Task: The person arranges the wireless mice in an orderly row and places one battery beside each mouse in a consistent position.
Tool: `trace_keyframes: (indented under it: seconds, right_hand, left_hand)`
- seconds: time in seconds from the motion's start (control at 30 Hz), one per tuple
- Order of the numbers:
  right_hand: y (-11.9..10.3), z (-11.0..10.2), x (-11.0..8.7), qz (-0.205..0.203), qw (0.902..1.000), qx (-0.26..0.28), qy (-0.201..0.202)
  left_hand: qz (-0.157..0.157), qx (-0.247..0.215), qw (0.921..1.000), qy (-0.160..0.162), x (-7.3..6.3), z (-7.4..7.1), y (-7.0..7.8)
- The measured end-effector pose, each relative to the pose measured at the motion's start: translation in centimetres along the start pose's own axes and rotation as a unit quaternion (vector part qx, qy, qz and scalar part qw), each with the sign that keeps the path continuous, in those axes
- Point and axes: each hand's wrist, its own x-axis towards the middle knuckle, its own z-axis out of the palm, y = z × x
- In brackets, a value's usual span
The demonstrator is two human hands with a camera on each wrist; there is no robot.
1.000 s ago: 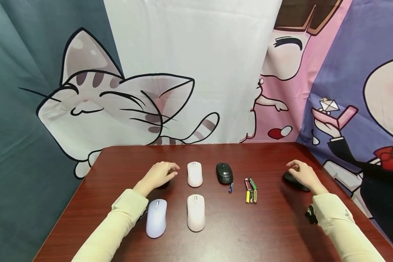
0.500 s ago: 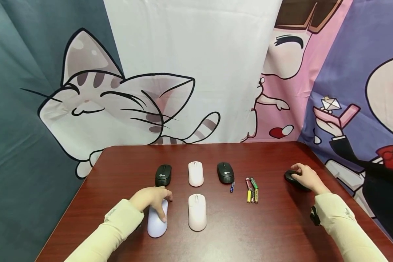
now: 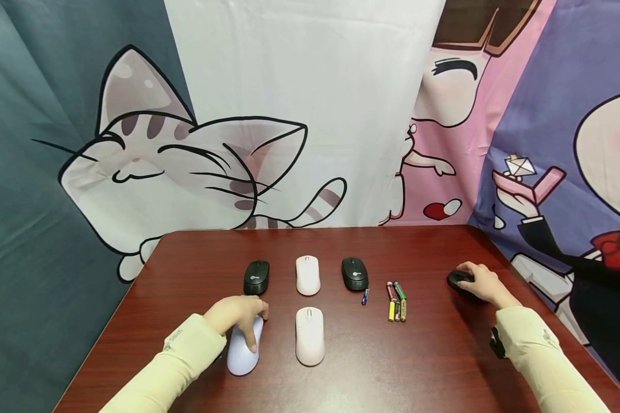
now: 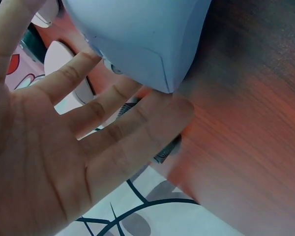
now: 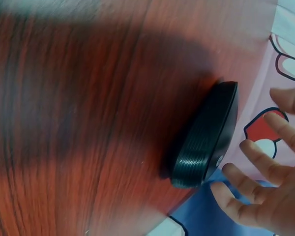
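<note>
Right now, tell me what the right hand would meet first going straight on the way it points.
Most likely the rightmost black mouse, close at the fingers of the right hand; whether they touch is unclear.

Smooth matt plastic lavender mouse [image 3: 241, 354], glossy wood-grain table [image 3: 377, 361], cloth backdrop [image 3: 310, 74]

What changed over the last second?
The left hand moved off the left-hand black mouse, nearer the camera, to the lavender mouse, whose near end swung slightly left. The right hand eased slightly back. The white mice and batteries stayed put.
</note>
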Motion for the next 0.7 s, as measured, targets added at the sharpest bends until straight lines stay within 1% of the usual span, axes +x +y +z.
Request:
trace_keyframes:
  seconds: [0.1, 0.17, 0.23, 0.3, 0.4, 0.47, 0.57, 0.7]
  right_hand:
    - [0.4, 0.0, -0.1, -0.001, 0.9999, -0.004, -0.014]
    - [0.6, 0.0, -0.1, -0.013, 0.9997, -0.004, -0.018]
    - [0.8, 0.0, -0.1, -0.033, 0.9993, 0.000, -0.020]
    - [1.1, 0.1, 0.0, -0.063, 0.9979, 0.005, -0.017]
    - [1.6, 0.3, 0.1, -0.101, 0.9948, 0.005, -0.012]
    - [1.9, 0.4, 0.1, -0.121, 0.9926, -0.005, -0.006]
    - [2.4, 0.4, 0.1, -0.132, 0.9912, -0.015, -0.004]
    - [2.7, 0.3, -0.1, -0.133, 0.9909, -0.014, -0.014]
  left_hand:
    - [0.006, -0.009, 0.9999, 0.002, 0.3, -0.4, 0.0]
    - [0.013, -0.015, 0.9997, 0.016, 0.8, -0.6, 0.0]
    - [0.028, -0.007, 0.9987, 0.043, 1.4, -1.0, 0.0]
    - [0.047, 0.006, 0.9956, 0.081, 2.0, -1.2, 0.2]
    - [0.073, 0.022, 0.9872, 0.140, 3.1, -1.6, 0.5]
    - [0.079, 0.028, 0.9808, 0.176, 3.7, -1.8, 0.8]
    - [0.085, 0.031, 0.9707, 0.223, 4.8, -2.1, 1.3]
    - [0.091, 0.008, 0.9567, 0.276, 6.1, -2.4, 2.1]
